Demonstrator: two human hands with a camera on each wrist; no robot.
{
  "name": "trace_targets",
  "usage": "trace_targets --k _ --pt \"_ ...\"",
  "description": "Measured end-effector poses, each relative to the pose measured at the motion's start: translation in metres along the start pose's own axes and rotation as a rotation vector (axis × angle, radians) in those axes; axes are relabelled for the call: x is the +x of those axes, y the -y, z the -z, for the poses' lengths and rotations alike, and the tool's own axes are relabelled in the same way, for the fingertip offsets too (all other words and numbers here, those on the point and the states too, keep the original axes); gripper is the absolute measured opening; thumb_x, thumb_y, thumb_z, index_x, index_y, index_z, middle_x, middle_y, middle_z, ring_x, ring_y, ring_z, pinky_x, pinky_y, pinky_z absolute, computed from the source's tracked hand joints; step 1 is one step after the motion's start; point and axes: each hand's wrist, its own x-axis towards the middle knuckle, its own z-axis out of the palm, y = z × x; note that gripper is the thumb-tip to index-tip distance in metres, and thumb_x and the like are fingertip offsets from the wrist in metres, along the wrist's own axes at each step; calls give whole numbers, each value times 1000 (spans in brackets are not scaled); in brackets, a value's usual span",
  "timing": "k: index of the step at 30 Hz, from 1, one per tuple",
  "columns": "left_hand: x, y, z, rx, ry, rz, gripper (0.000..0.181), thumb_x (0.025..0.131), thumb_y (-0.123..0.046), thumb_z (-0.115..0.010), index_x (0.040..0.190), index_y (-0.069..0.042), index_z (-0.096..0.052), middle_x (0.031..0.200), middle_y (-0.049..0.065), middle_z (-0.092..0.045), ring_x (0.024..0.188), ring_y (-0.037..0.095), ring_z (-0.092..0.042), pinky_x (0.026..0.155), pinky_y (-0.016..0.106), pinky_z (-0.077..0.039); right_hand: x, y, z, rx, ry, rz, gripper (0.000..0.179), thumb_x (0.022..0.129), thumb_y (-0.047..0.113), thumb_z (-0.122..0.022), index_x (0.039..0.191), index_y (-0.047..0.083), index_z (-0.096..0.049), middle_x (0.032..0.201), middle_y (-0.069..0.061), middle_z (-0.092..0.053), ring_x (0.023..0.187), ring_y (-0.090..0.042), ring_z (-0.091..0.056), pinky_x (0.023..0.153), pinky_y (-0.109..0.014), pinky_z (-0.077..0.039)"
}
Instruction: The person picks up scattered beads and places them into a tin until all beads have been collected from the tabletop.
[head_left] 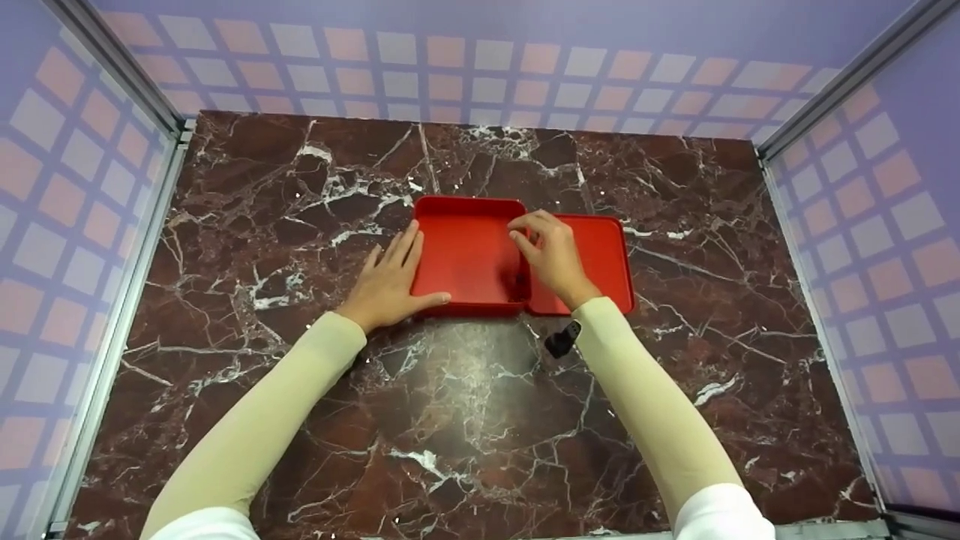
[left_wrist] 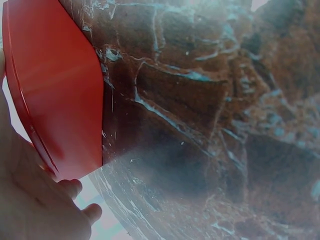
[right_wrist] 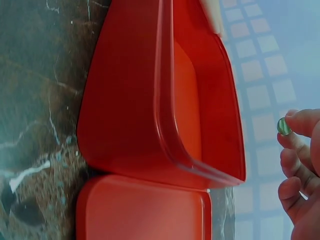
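Observation:
An open red box (head_left: 465, 255) sits on the marbled table. Along its left wall my left hand (head_left: 391, 283) rests with the fingers spread and the thumb over the near rim; the left wrist view has the box's outer side (left_wrist: 60, 95). Above the box's right rim, my right hand (head_left: 553, 251) pinches a small green glass marble (right_wrist: 284, 126) between thumb and forefinger, as the right wrist view shows. In the head view the marble cannot be made out. Beside the box, partly under the right hand, lies a flat red lid (head_left: 600, 262).
The dark red marbled tabletop (head_left: 465, 420) extends all round the box. Checkered panels with metal edge posts (head_left: 154, 75) stand at the left, right and back. A black wrist device (head_left: 562, 340) hangs at the right cuff.

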Motion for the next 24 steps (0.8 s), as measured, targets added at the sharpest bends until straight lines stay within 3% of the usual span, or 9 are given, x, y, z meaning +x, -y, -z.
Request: trace_targets --k 9,17,24 --pt "2 -1 1 9 -6 4 112 81 -77 -51 157 -9 -5 165 2 8 152 31 -9 120 58 -9 5 -2 -10 22 1 8 11 90 13 -67 97 7 -74 95 -6 -68 75 -17 -56 65 -31 -47" --pt "5 -5 3 -1 8 -4 112 81 -77 -50 157 -11 -1 165 -1 11 152 30 -7 120 57 -6 3 -6 -13 12 -3 -1 13 91 12 -67 97 3 -73 94 -7 -68 78 -17 -56 67 -24 -43" --pt "0 -1 2 -1 8 13 112 80 -77 -50 157 -10 -4 165 0 10 152 29 -7 120 57 -8 1 -6 -19 52 -1 -10 11 90 9 -67 97 2 -73 96 -9 -67 81 -22 -58 72 -40 -51"
